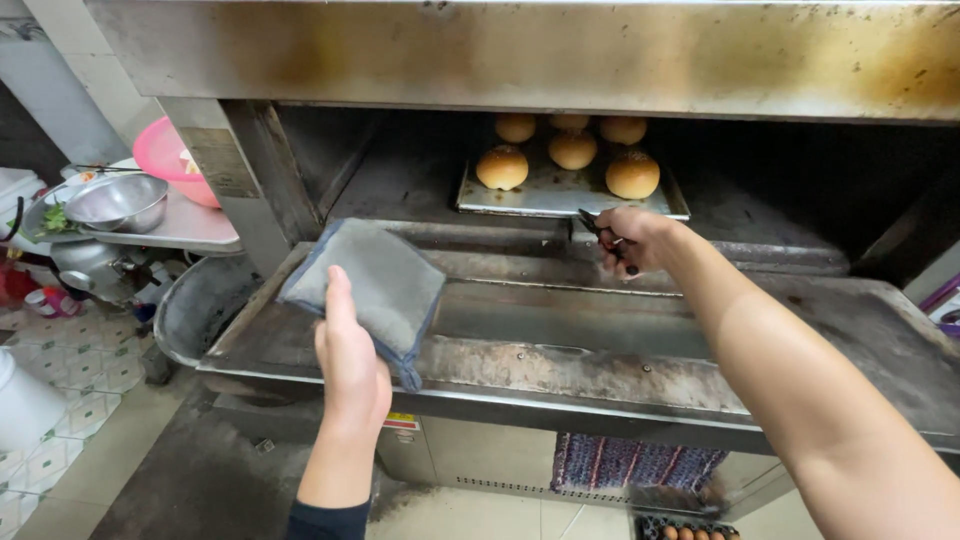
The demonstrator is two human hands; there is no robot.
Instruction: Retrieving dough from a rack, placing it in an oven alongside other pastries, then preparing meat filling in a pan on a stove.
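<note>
A person stood facing an open deck oven (520,60), seen from a camera on their head. The oven's door (560,340) was folded down flat toward them like a shelf. Far inside the dark chamber sat a metal baking tray (540,195) carrying golden-brown buns (502,167), at least five, the farthest ones partly hidden by the oven's upper edge.

The right hand (630,240) reached in to the near right edge of the tray, its fingers curled tight around a small dark tool (592,224), possibly a tray gripper, whose tip met the tray's rim.

The left hand (350,365) was held over the near left part of the door, gripping a folded grey cloth (370,285) with blue edging; the thumb lay on top of the cloth, which spread out flat above the door.

To the far left, a side table (190,228) held a steel bowl (118,200) and a pink plastic bowl (170,155). A patterned cloth (630,462) hung below the door.
</note>
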